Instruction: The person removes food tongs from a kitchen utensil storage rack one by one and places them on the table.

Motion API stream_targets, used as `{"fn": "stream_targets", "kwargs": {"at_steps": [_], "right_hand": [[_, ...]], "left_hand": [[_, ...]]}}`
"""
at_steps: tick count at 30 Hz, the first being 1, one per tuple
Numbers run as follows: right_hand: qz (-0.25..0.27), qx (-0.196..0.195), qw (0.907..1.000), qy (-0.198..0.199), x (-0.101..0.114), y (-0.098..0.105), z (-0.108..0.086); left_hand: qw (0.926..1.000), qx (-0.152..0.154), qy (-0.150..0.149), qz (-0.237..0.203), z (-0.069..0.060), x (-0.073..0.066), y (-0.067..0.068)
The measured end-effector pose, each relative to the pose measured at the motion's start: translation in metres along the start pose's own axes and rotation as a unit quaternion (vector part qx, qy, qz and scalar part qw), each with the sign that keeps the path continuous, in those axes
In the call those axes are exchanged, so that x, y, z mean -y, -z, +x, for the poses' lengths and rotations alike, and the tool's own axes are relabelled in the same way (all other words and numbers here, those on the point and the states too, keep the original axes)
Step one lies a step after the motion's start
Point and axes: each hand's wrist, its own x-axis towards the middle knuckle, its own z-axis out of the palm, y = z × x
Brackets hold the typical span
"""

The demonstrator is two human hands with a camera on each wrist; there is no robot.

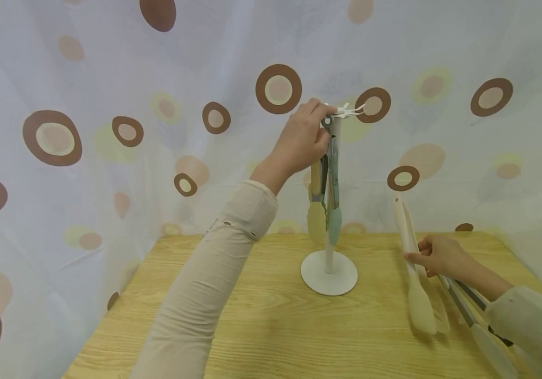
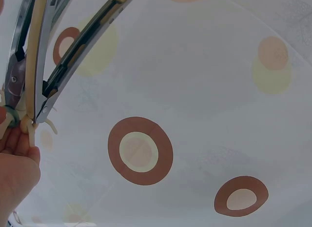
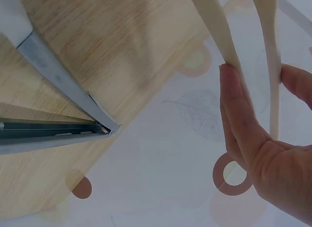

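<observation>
Cream utensils, two: pinched in the right hand, the nearer grip; long axes steep, broad ends down over the worktop. White stand: upright, well to their left. Left hand: at stand top, grasping yellow tongs by their upper end, tongs pointing down.

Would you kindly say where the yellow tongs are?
In the head view, right of centre, the yellow tongs hang below the left hand at the stand, beside the teal tongs.

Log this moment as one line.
left hand: at upper ends of hanging tongs on white stand | right hand: holds cream utensil | grey tongs: on table, near right hand
</observation>
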Motion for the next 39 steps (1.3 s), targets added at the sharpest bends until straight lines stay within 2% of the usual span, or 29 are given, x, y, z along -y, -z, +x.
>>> {"fn": "stream_targets", "kwargs": {"at_steps": [13,20,24,31,39], "right_hand": [[-0.029,0.022,0.9993,-0.01,-0.009,-0.004,-0.004],[-0.075,0.02,0.9967,0.026,-0.016,-0.009,-0.008],[-0.083,0.022,0.9955,0.039,-0.02,-0.013,-0.01],[-0.078,0.045,0.9956,0.025,-0.026,-0.02,-0.011],[-0.092,0.047,0.9943,0.026,-0.028,-0.027,-0.014]], "left_hand": [[1.0,-0.001,0.004,0.0,0.0,-0.001,-0.001],[1.0,-0.005,0.004,0.0,0.0,-0.001,0.0],[1.0,-0.007,0.003,-0.001,0.0,-0.001,0.0],[0.9999,-0.011,0.0,-0.002,-0.001,0.0,0.0],[0.9999,-0.011,-0.002,-0.002,-0.001,0.0,0.0]]}}
